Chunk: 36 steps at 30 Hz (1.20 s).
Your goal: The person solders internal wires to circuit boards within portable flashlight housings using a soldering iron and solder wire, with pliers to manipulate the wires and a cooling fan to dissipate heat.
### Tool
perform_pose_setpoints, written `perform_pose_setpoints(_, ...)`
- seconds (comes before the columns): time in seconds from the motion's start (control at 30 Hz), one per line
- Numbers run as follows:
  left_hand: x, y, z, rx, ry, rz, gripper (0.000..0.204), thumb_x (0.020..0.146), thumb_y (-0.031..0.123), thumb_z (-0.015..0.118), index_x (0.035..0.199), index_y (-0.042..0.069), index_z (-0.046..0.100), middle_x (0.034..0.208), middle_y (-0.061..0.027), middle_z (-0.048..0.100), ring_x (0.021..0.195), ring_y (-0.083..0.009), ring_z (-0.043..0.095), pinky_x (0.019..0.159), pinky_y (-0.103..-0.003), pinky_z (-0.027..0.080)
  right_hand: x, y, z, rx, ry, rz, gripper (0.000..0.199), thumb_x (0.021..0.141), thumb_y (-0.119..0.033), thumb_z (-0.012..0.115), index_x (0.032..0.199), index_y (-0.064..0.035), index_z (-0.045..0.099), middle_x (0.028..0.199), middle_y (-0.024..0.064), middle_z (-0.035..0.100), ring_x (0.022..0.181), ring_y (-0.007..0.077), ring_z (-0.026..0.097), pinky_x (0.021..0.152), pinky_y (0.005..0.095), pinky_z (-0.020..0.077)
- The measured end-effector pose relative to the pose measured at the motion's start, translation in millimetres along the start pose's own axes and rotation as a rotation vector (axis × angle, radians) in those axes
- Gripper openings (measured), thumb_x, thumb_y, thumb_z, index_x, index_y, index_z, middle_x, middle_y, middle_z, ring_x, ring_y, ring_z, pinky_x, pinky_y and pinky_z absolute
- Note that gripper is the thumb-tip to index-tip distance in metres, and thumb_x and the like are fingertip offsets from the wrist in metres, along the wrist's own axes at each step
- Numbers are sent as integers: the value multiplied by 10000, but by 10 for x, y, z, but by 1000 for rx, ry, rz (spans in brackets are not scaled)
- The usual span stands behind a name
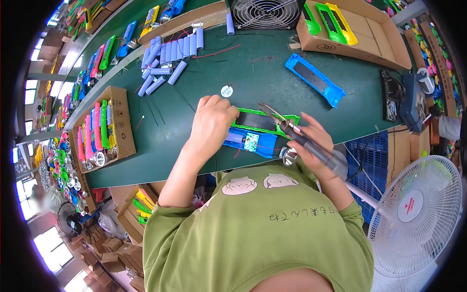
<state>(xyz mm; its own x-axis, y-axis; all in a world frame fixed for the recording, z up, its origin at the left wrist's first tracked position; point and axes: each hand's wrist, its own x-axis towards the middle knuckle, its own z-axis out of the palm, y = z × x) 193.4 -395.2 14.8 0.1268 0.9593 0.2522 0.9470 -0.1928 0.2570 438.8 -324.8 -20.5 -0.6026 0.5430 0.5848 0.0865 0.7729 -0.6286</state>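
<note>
- Soldering iron [301,138] sits in the right hand [316,143], fingers closed round its handle; its long axis runs from lower right up to upper left, tip toward the green case [265,121].
- Green case lies lengthwise left to right on the bench [233,73], just above a blue case [253,143] holding a small circuit board [251,142].
- Left hand [211,121] presses down on both cases' left ends, fingers curled; what it pinches is hidden.

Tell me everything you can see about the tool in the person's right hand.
The soldering iron is pen-shaped with a dark, plastic-looking handle and a thin metal tip. The right hand grips its handle; a dark cable runs from its rear end. It lies slanted, tip pointing up-left over the green casing on the table. Whether the tip touches anything is unclear.
</note>
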Motion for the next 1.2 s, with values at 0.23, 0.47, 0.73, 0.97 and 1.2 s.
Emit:
perform_pose_setpoints(0.23, 73, -16, 17, -145, -255, -99, 24, 725, 28, 542, 714, 7, 546, 726, -123, 523, 755, -313, 539, 663, -396, 421, 40, -55, 301, 834, 328, 871, 150, 821, -23, 603, 938, 59, 557, 818, 117, 616, 649, 133, 611, 530, 234, 484)
perform_pose_setpoints(0.47, 117, 9, -11, -124, -325, -127, 33, 723, -10, 501, 724, -4, 533, 755, -159, 529, 742, -350, 548, 652, -418, 431, 128, -65, 367, 817, 270, 934, 139, 812, -22, 609, 925, 47, 567, 791, 95, 618, 632, 117, 608, 517, 210, 465)
perform_pose_setpoints(0.73, 89, -4, 5, -79, -282, -119, 44, 719, -23, 492, 736, -9, 530, 760, -168, 529, 687, -354, 563, 615, -419, 454, 142, -77, 399, 785, 229, 966, 145, 805, -32, 623, 927, 35, 585, 797, 76, 631, 646, 106, 621, 528, 192, 455)
perform_pose_setpoints(0.97, 103, 20, 12, -68, -284, -123, 41, 715, -28, 490, 729, -10, 524, 763, -167, 529, 709, -350, 565, 632, -415, 456, 139, -85, 413, 764, 233, 945, 152, 807, -36, 625, 933, 40, 586, 808, 82, 636, 649, 117, 626, 540, 199, 465)
perform_pose_setpoints(1.2, 109, 33, 9, -55, -300, -129, 45, 701, -38, 490, 715, -17, 527, 768, -173, 532, 725, -349, 568, 656, -411, 459, 91, -47, 370, 801, 244, 854, 168, 814, -27, 614, 959, 49, 576, 853, 114, 637, 680, 149, 638, 549, 222, 492)
